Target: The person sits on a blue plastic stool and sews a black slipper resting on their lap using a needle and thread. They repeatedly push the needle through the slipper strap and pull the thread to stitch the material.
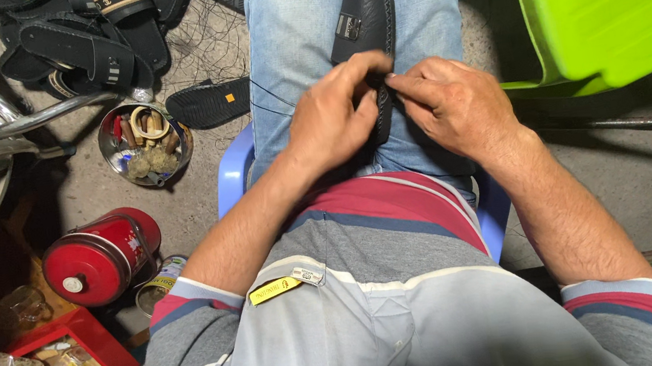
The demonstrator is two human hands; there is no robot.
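Together on the lap, left hand and right hand pinch the black sandal at its near end.

A sandal lies on the lap between both hands; a tin sits left.

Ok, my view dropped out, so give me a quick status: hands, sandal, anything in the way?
Left hand and right hand both pinching the black sandal on the lap. Thin thread runs off left. Nothing in the way.
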